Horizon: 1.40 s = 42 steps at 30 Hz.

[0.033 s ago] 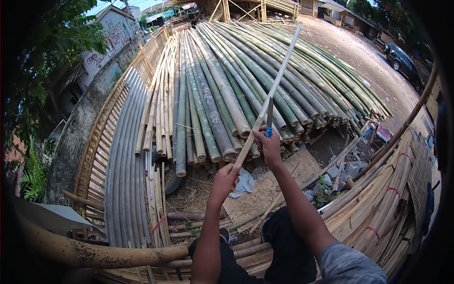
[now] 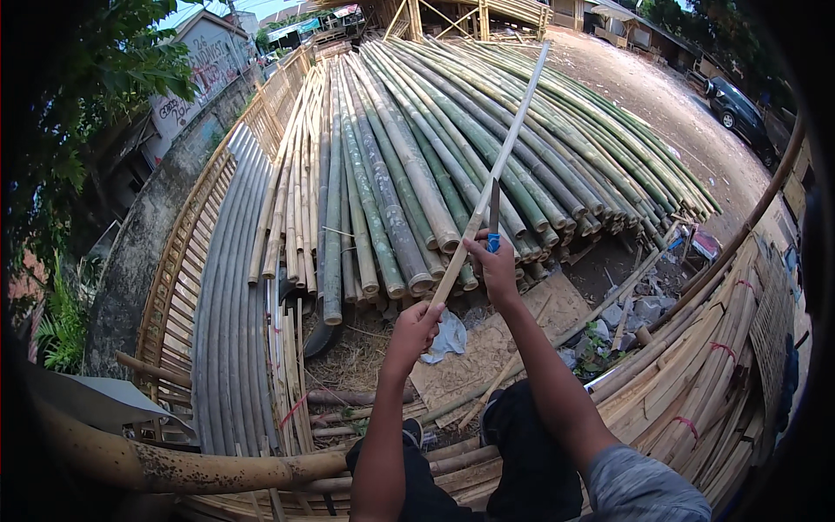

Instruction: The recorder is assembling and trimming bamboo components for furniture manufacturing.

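Note:
A long pale bamboo strip (image 2: 512, 130) slants up and away in front of me, over the ends of the piled poles. Its near end is gripped in my left hand (image 2: 411, 335), fingers closed around it. My right hand (image 2: 495, 277) is closed on a knife with a blue handle (image 2: 493, 244). The knife's dark blade (image 2: 495, 204) points upward, close beside the strip's right side. The fingers of this hand also meet the strip; whether the blade's edge touches it I cannot tell.
Many green and grey bamboo poles (image 2: 409, 209) fan out ahead. Split bamboo bundles (image 2: 687, 374) lie to the right. Corrugated sheeting (image 2: 228, 304) and a slatted bamboo fence (image 2: 170, 322) stand left. A thick bamboo pole (image 2: 191, 467) crosses at lower left; rubble (image 2: 648, 309) lies right.
The far tip of the bamboo strip has shifted slightly to the left. The knife has tilted a little with it; both hands keep their grip.

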Available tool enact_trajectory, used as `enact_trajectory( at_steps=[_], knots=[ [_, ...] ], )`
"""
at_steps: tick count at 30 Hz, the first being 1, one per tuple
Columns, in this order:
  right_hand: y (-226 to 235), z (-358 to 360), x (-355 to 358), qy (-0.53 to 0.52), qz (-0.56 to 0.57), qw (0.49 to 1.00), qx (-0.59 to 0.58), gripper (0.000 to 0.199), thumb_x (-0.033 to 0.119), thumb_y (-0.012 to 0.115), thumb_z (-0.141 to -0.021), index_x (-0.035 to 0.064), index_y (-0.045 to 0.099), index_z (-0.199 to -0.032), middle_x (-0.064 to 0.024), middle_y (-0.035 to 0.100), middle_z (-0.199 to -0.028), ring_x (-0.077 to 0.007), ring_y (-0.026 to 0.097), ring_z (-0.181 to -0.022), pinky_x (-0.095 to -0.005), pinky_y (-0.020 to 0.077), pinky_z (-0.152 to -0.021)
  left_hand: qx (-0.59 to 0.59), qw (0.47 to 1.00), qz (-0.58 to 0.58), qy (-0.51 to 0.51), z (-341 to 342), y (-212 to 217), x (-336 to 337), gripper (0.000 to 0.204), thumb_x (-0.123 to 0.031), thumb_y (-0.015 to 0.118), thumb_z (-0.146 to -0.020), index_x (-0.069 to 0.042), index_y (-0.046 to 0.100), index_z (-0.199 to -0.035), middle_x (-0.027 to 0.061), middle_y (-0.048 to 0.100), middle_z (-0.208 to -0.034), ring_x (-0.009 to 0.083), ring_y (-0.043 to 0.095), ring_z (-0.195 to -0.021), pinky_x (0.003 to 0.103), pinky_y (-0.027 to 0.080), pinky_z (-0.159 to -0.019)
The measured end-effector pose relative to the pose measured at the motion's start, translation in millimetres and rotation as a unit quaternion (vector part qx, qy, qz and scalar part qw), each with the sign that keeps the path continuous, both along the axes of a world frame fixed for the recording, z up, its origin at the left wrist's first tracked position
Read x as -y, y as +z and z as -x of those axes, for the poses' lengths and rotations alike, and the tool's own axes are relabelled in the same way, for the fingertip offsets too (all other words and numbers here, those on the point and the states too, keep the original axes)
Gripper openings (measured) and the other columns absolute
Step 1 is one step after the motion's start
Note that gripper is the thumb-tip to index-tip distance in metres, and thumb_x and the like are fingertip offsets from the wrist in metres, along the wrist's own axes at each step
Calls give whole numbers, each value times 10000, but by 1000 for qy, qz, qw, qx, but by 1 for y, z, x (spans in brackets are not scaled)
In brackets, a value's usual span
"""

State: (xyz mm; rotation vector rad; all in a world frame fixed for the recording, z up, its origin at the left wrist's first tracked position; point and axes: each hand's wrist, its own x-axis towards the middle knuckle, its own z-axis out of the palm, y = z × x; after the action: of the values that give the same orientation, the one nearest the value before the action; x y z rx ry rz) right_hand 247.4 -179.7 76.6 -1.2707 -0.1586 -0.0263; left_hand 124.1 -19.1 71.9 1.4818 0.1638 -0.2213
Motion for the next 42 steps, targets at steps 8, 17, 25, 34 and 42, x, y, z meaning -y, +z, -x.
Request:
enact_trajectory(
  at_steps=[8, 17, 25, 34, 42],
  knots=[
    [-8, -7, 1, 99, 312, 935, 138, 330, 281, 629, -825, -15, 569, -692, -110, 504, -582, -198, 471, -513, -364, 384, -544, 163, 943, -242, 159, -2, -8, 2, 304, -236, 687, -840, 44, 572, -822, 80, 540, -603, 142, 497, -527, 341, 417, -511],
    [-23, 23, -51, 74, 523, 745, 407, 159, 213, 625, -697, 67, 616, -634, -159, 602, -620, -359, 617, -616, -469, 483, -589, 155, 898, -353, 210, 10, 2, 3, 245, -119, 653, -758, 59, 611, -921, 214, 624, -721, 361, 649, -697, 422, 485, -641],
    [-34, -27, -42, -195, 452, 847, 198, 258, 227, 537, -784, 25, 622, -647, -229, 596, -653, -412, 612, -649, -504, 475, -589, 154, 916, -289, 230, 12, -6, 28, 181, -104, 654, -733, 11, 535, -806, 160, 596, -687, 278, 611, -619, 372, 480, -598],
    [-33, 6, -42, 2, 517, 814, 266, 235, 206, 560, -767, -8, 617, -690, -241, 600, -700, -429, 598, -721, -521, 455, -662, 102, 947, -198, 233, 17, -27, 18, 216, -121, 696, -717, -12, 530, -802, 103, 567, -652, 170, 565, -572, 340, 455, -540],
    [-48, 22, -73, 142, 453, 803, 361, 215, 195, 555, -766, 8, 585, -665, -242, 564, -685, -418, 583, -732, -511, 451, -678, 59, 903, -352, 241, 35, -15, -13, 258, -164, 703, -722, 29, 560, -819, 236, 634, -765, 407, 643, -767, 444, 507, -678]
  ],
)
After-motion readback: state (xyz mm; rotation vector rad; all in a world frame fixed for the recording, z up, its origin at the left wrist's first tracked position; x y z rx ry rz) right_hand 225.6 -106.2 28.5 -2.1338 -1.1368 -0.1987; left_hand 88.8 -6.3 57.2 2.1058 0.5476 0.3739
